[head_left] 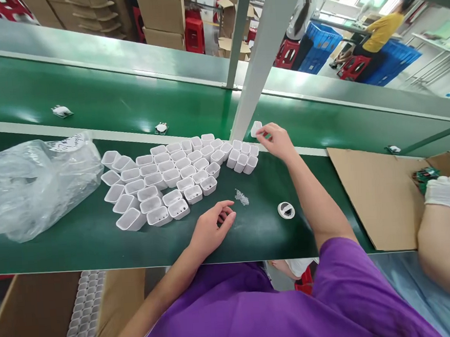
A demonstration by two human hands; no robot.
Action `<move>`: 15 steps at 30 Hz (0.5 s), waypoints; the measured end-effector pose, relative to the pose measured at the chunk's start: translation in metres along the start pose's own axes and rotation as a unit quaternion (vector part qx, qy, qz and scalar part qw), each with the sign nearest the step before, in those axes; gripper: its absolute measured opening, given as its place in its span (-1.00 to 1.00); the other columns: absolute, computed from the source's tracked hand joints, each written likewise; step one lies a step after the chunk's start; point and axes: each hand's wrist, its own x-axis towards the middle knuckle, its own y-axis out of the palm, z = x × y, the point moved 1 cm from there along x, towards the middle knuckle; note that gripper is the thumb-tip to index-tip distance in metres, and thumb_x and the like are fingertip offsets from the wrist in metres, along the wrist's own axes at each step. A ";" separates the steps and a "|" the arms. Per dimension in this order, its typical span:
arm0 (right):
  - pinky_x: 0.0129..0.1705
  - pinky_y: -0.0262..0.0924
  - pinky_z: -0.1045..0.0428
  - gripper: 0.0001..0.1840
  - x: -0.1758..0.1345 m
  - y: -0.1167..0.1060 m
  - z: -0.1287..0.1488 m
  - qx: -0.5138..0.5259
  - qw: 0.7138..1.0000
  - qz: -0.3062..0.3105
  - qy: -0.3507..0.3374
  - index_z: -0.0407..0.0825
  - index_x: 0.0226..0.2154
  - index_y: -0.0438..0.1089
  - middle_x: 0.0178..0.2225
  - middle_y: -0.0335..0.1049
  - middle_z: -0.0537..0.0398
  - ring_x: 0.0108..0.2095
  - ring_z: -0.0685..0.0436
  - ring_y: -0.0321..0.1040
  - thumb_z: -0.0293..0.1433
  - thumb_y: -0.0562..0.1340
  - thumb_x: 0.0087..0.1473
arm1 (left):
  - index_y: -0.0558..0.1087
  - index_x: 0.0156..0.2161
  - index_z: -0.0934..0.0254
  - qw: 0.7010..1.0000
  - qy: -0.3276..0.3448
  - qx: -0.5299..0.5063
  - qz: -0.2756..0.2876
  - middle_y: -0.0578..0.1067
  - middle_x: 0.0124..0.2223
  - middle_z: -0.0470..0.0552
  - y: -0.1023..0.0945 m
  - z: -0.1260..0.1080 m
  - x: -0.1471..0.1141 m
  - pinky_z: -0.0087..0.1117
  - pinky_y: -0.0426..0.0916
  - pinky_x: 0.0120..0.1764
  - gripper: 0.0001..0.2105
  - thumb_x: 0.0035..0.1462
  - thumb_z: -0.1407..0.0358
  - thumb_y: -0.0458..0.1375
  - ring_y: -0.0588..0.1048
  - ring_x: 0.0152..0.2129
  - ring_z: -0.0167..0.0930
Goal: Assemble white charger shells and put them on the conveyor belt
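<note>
My right hand (279, 141) reaches to the far edge of the green bench, its fingertips pinched at the side of a small white plastic cup (256, 129). Just below stands a tight block of similar cups (241, 157). My left hand (212, 226) rests low over the bench, fingers loosely bent and thumb apart, with nothing in it. Beside its fingertips lies a little heap of clear small pieces (242, 197). Many white rectangular cups (166, 166) stand in rows to the left, and some in the front rows have dark spots inside.
A clear plastic bag (43, 184) lies at left. Right of the heap is a round white part (286, 210). A cardboard sheet (377, 194) and a co-worker's gloved hand (448, 194) are at right. A grey post (254, 58) rises behind the cups. Small white parts (161, 127) sit on the green belt.
</note>
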 end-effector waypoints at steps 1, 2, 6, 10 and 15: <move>-0.25 0.36 -0.03 -0.87 -0.013 -0.002 0.007 0.018 0.999 0.027 -0.035 -0.03 -0.28 0.44 -0.21 0.37 -0.03 -0.27 -0.18 0.37 -0.38 0.17 0.18 | 0.41 -0.06 0.23 1.000 0.005 0.002 0.003 0.55 -0.28 -0.04 0.000 -0.001 0.000 -0.44 0.43 -0.31 -0.75 0.23 0.18 0.07 0.49 -0.43 -0.48; -0.29 0.34 -0.01 -0.89 -0.026 -0.002 0.014 0.025 0.996 0.057 -0.060 -0.03 -0.31 0.44 -0.20 0.36 -0.02 -0.31 -0.15 0.37 -0.36 0.21 0.18 | 0.41 -0.06 0.23 1.000 0.009 0.006 0.005 0.55 -0.28 -0.04 0.000 -0.001 0.000 -0.44 0.43 -0.31 -0.76 0.23 0.19 0.07 0.49 -0.43 -0.48; -0.32 0.32 -0.02 -0.95 -0.068 0.002 0.035 -0.034 0.992 0.100 -0.072 -0.03 -0.36 0.41 0.00 0.29 -0.07 -0.27 -0.17 0.36 -0.40 0.29 0.11 | 0.42 -0.07 0.22 0.999 0.027 0.022 0.005 0.55 -0.29 -0.05 0.000 -0.001 -0.001 -0.44 0.43 -0.32 -0.78 0.24 0.21 0.07 0.49 -0.43 -0.48; -0.34 0.36 0.00 -0.89 -0.093 -0.006 0.056 0.076 0.992 0.078 -0.064 -0.03 -0.39 0.37 -0.01 0.29 -0.07 -0.25 -0.15 0.36 -0.38 0.27 0.16 | 0.42 -0.05 0.22 0.999 0.039 0.020 -0.023 0.55 -0.21 -0.01 -0.001 0.000 -0.002 -0.43 0.46 -0.31 -0.77 0.20 0.23 0.11 0.50 -0.38 -0.46; -0.25 0.40 -0.03 -0.84 -0.125 -0.013 0.103 0.258 0.958 0.078 -0.096 -0.01 -0.34 0.37 0.00 0.29 -0.07 -0.22 -0.14 0.37 -0.29 0.26 0.23 | 0.26 0.14 0.17 0.998 0.044 -0.031 -0.040 0.44 0.10 0.09 -0.002 -0.001 -0.003 -0.36 0.53 -0.18 -0.45 0.04 0.20 0.27 0.50 -0.10 -0.35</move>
